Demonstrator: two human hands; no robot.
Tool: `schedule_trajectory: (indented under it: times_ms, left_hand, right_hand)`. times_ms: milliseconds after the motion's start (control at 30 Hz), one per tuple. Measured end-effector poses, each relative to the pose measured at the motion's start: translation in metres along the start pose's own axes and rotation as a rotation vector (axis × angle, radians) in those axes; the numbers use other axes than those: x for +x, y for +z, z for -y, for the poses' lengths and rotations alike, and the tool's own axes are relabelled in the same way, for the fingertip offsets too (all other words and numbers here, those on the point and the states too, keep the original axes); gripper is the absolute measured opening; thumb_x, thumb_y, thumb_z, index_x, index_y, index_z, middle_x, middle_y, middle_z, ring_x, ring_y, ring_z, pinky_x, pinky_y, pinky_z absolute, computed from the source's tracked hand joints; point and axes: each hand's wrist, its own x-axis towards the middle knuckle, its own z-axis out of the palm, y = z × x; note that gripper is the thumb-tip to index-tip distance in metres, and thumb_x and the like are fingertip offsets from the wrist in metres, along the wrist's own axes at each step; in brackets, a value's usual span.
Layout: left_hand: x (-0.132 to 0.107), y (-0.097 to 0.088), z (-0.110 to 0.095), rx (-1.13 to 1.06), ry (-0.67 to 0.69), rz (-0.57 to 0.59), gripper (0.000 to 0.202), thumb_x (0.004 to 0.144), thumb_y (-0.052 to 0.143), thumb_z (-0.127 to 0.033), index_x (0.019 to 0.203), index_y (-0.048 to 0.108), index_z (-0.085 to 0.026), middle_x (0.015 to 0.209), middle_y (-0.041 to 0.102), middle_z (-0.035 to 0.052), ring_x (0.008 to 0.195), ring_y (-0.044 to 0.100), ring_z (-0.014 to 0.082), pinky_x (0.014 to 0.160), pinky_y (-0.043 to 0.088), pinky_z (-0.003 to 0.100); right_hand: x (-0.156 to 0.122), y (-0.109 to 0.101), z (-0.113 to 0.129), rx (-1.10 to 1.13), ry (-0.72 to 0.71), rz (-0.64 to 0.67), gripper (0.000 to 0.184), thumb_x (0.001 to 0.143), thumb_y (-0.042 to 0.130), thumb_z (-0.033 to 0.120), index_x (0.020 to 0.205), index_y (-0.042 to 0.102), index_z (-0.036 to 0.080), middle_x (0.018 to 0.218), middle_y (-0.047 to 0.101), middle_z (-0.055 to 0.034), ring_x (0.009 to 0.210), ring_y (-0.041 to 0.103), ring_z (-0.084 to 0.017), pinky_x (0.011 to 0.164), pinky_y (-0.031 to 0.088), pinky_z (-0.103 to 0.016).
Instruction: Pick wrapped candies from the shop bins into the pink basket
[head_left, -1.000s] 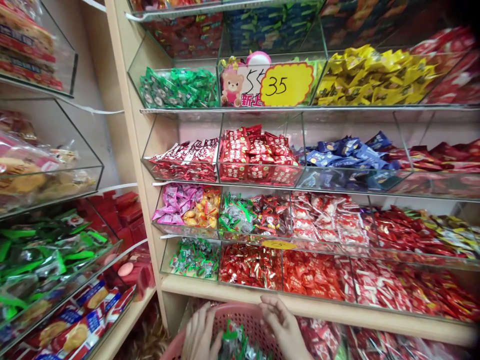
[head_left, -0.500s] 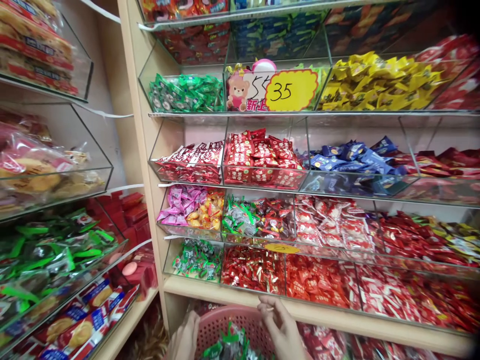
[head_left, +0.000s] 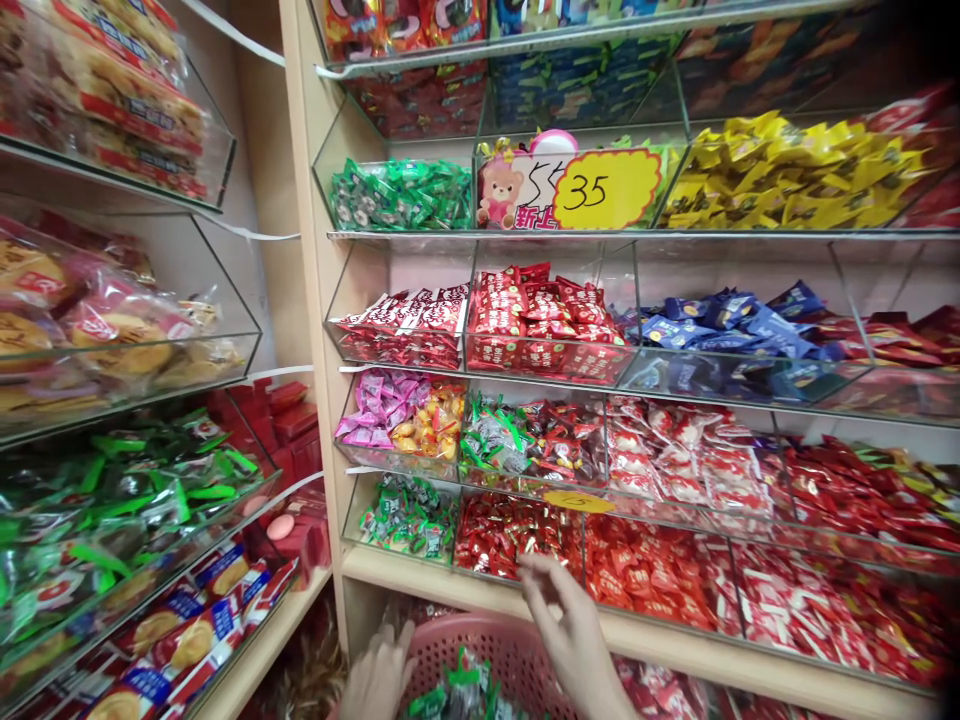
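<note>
A pink perforated plastic basket (head_left: 510, 640) stands at the bottom centre, holding several green-and-clear wrapped sweets (head_left: 469, 685). My left hand (head_left: 377, 675) is at the basket's left rim, its fingers stretched out and slightly apart, a little blurred. Above the right side of the basket, my right hand (head_left: 566, 625) is raised with loosely bent, parted fingers and nothing visible in them. Its fingertips are in front of the lowest shelf, nearest to the bin of shiny red wrapped sweets (head_left: 495, 530). Beside that bin are orange-red sweets (head_left: 645, 575) and green sweets (head_left: 409, 520).
Clear bins of red, blue (head_left: 727, 325) and yellow (head_left: 795, 170) packets fill the shelves ahead. A yellow price sign (head_left: 611, 190) reads 35. The wooden shelf edge (head_left: 435, 580) runs behind the basket. A side rack on the left holds wrapped biscuits (head_left: 127, 320).
My right hand has risen from the basket's rim toward the lowest shelf, its fingers opening. My left hand's fingers have spread at the rim. The shelves have shifted right in view.
</note>
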Motion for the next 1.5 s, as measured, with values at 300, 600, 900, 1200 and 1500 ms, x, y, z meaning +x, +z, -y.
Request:
schedule_trajectory:
  times_ms: [300,600,900,1200,1500]
  left_hand:
    - [0.005,0.013,0.007,0.033,0.061,-0.012,0.044,0.085,0.046,-0.018,0.129,0.048,-0.024,0.117,0.061,0.0155,0.1,0.063,0.025,0.081,0.052,0.034]
    - [0.0,0.011,0.007,0.044,0.081,-0.042,0.044,0.086,0.043,-0.019,0.13,0.047,-0.023,0.113,0.063,0.0161,0.098,0.063,0.0254,0.078,0.053,0.036]
    - [-0.002,0.011,0.007,0.039,0.082,-0.041,0.044,0.087,0.043,-0.02,0.131,0.046,-0.022,0.114,0.062,0.016,0.099,0.062,0.0248,0.081,0.052,0.035]
    - [-0.004,0.011,0.008,0.052,0.091,-0.043,0.044,0.088,0.04,-0.02,0.131,0.046,-0.021,0.113,0.062,0.0157,0.1,0.061,0.0247,0.08,0.051,0.034]
    - [-0.003,0.016,0.008,0.057,0.091,-0.057,0.045,0.088,0.035,-0.024,0.132,0.044,-0.02,0.112,0.061,0.0141,0.099,0.06,0.0228,0.081,0.048,0.031]
  right_hand:
    - [0.109,-0.023,0.07,-0.622,-0.533,-0.068,0.026,0.089,0.048,0.027,0.113,0.053,0.02,0.104,0.058,-0.0087,0.095,0.05,-0.024,0.084,0.04,-0.038]
    - [0.127,-0.013,0.054,-0.713,-0.504,-0.018,0.016,0.09,0.047,0.028,0.097,0.059,0.02,0.089,0.056,-0.0063,0.084,0.048,-0.022,0.076,0.039,-0.034]
    - [0.131,-0.03,0.064,-0.399,-0.454,-0.075,0.019,0.087,0.051,0.035,0.081,0.062,0.019,0.082,0.059,-0.0041,0.078,0.053,-0.019,0.071,0.04,-0.031]
    - [0.096,-0.031,0.084,-0.153,-0.348,-0.092,0.023,0.085,0.054,0.039,0.08,0.062,0.019,0.078,0.058,-0.0027,0.068,0.051,-0.015,0.061,0.04,-0.028]
    - [-0.024,0.013,-0.031,-0.15,-0.061,0.394,0.01,0.085,0.048,0.021,0.078,0.056,0.02,0.078,0.056,-0.0012,0.069,0.051,-0.015,0.062,0.039,-0.026]
